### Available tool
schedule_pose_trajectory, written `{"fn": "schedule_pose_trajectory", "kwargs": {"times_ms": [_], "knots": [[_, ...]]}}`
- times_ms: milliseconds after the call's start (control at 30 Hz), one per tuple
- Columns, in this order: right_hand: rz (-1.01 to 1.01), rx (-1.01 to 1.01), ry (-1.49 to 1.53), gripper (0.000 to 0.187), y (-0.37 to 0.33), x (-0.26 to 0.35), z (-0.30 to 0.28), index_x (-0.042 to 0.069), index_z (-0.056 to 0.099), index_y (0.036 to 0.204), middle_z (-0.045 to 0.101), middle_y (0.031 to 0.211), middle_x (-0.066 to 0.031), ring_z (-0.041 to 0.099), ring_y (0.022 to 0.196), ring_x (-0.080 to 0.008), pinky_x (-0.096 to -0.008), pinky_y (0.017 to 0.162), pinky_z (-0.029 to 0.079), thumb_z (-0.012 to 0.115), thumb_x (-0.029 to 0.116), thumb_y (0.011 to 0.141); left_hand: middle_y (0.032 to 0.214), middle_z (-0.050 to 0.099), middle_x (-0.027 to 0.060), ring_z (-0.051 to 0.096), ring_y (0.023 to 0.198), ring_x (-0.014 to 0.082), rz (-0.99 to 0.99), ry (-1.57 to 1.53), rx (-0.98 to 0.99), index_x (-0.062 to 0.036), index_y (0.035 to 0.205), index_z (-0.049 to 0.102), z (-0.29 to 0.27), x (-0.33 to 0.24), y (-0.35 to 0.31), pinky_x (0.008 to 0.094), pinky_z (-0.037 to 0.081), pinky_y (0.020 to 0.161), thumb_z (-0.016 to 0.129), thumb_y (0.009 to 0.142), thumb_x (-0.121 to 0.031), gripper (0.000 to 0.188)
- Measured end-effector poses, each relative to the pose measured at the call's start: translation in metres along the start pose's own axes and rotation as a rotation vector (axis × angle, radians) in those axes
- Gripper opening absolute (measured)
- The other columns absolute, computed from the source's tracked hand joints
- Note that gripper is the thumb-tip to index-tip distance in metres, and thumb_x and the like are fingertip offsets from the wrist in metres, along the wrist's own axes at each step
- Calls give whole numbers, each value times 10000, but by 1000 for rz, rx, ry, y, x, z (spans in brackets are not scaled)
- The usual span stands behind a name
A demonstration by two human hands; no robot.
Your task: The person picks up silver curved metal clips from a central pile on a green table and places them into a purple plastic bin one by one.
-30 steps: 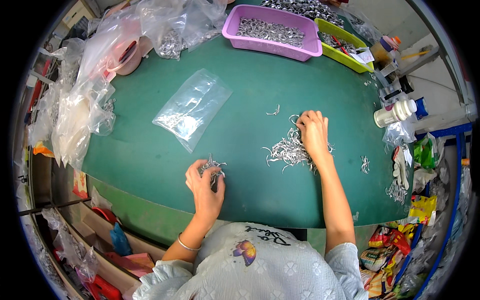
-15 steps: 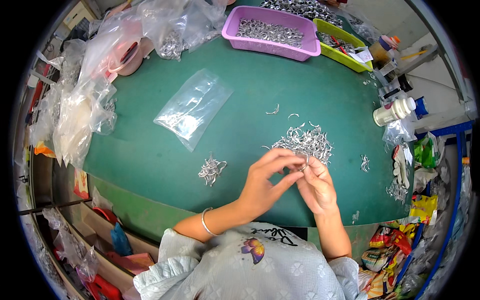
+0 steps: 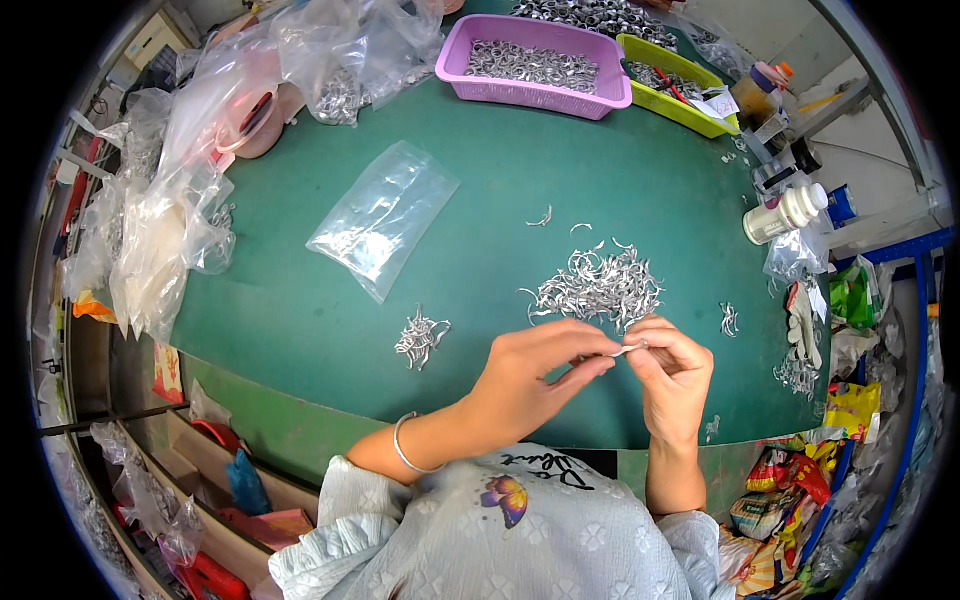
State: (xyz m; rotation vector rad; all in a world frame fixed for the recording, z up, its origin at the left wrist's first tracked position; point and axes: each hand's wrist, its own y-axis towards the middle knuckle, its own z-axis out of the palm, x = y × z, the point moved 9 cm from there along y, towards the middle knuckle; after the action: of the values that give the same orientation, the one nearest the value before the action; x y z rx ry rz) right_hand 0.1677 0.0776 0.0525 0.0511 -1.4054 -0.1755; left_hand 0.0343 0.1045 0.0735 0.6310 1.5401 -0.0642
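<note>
A small curved silver metal piece (image 3: 630, 348) lies between my two hands at fingertip height. My right hand (image 3: 676, 378) pinches it between thumb and forefinger. My left hand (image 3: 535, 380), with a bangle on its wrist, has thumb and forefinger closed at the piece's other end. Just beyond my hands sits a large loose pile of similar curved metal pieces (image 3: 600, 284). A smaller pile of curved pieces (image 3: 421, 338) lies left of my left hand, and a few more pieces (image 3: 729, 319) lie to the right.
A clear plastic bag (image 3: 384, 220) lies flat on the green table (image 3: 290, 300). At the back stand a purple basket (image 3: 540, 97) and a lime-green basket (image 3: 680, 110) of metal parts. Plastic bags (image 3: 160, 240) crowd the left; a white bottle (image 3: 785, 215) lies at right.
My hands have shifted slightly nearer to me, and my right hand has turned. The metal piece, upright and curved before, now lies almost level between my fingertips.
</note>
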Motion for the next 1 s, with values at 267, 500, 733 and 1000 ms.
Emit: {"fn": "schedule_pose_trajectory", "kwargs": {"times_ms": [267,500,733,1000], "knots": [[-50,-15,152,85,-9,4,1,-50,588,843,580,823,-128,532,763,-176,-269,662,447,598,-66,760,836,624,128,624,754,172,-443,-713,53,71,950,584,15,31,-10,258,502,696,603,789,14,172],[-9,-47,236,62,-12,5,7,-43,578,817,574,777,-122,518,743,-184,-284,657,461,607,-40,762,824,636,149,628,693,184,-513,-838,49,55,885,611,20,31,-12,253,503,653,583,780,45,109],[-104,-52,144,77,-14,14,7,-34,581,803,575,749,-106,508,741,-185,-286,640,439,634,0,757,815,637,166,621,658,185,-528,-895,74,53,893,613,23,29,-13,260,501,623,585,786,36,112],[-72,-55,231,104,-14,8,11,-23,573,779,567,730,-95,486,709,-176,-276,618,407,646,50,764,813,634,157,613,664,181,-515,-915,73,54,896,609,23,27,-15,258,493,632,581,798,22,108]]}}
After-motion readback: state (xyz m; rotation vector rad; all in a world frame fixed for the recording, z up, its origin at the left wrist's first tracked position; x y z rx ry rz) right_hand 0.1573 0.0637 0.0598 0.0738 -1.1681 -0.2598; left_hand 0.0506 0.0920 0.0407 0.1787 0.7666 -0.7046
